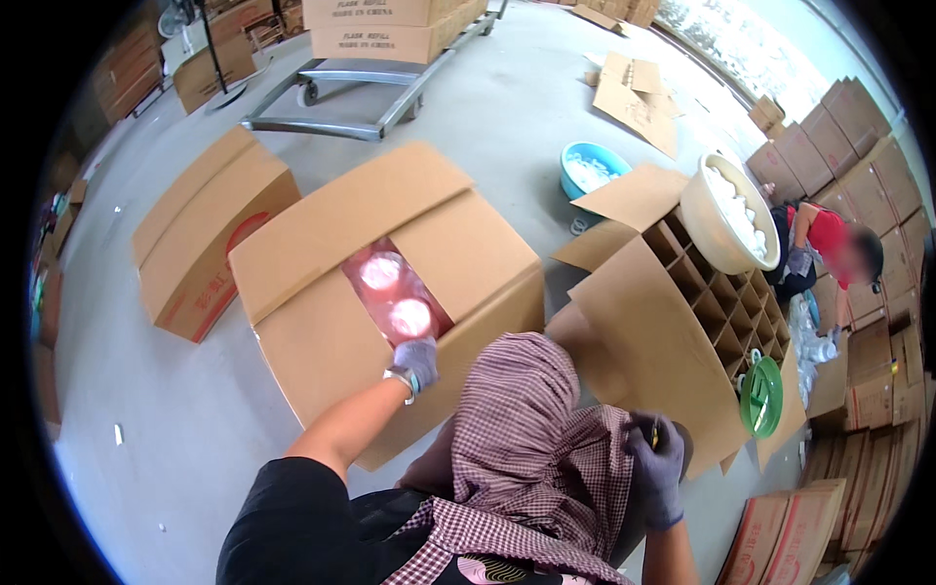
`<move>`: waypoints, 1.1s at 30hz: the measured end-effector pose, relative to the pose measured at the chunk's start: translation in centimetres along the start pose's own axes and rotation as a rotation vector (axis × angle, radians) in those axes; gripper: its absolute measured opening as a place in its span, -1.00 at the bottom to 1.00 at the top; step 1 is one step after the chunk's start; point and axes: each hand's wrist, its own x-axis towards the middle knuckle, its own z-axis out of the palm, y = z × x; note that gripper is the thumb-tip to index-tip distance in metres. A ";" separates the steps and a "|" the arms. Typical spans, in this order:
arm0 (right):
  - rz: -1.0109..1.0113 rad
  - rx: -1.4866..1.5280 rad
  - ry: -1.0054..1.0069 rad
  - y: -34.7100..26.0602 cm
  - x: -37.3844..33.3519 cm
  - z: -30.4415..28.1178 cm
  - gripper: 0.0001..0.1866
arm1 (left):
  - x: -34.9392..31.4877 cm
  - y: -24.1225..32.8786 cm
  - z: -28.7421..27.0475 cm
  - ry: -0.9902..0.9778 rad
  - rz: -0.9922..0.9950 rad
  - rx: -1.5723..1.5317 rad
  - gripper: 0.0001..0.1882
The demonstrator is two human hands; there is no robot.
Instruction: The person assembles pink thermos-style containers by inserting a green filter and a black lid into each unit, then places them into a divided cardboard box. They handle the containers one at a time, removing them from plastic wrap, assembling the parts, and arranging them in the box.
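Main carton (468, 239), brown cardboard, at ten o'clock from centre: top flaps folded in, their edges leaving an oblong slot; in the slot, two round white-topped pieces (409, 317) in pink wrapping. Left hand (416, 363), grey-gloved, at seven o'clock: at the slot's near end, fingers over the flap edge, just beside the nearer piece; whether it grips anything cannot be told. Right hand (658, 468), likewise gloved, between four and five o'clock: fingers closed round a small black-and-yellow tool (655, 436), well apart from the main carton. Partitioned carton (643, 312), at three o'clock: flaps spread, only a narrow gap to the main carton's right edge. Cream tub (697, 219) of white pieces over its far side, two o'clock; green basket (761, 395) at its edge, four o'clock. Second carton (200, 219), between nine and ten o'clock: close alongside the main carton. Grey floor (507, 107): broad passage at twelve o'clock, between metal trolley (322, 129) at eleven and blue basin (575, 185) at one; further room at eight o'clock.
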 end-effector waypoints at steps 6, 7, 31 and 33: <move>-0.629 -0.442 -0.562 -8.0 11.8 13.0 -0.76 | -9.7 1.8 -2.0 -0.161 0.202 -0.016 -0.50; -0.671 -0.587 -0.676 -8.7 13.3 16.1 -0.74 | -10.2 1.5 -2.2 -0.138 0.235 0.021 -0.50; -0.767 -1.506 -0.869 -17.0 35.4 18.5 -0.74 | -35.7 -12.0 -21.8 0.343 -0.607 0.011 -0.66; -0.269 -1.433 -0.850 -18.8 38.0 16.0 -0.69 | -38.5 -17.7 -18.2 0.274 -0.881 0.017 -0.59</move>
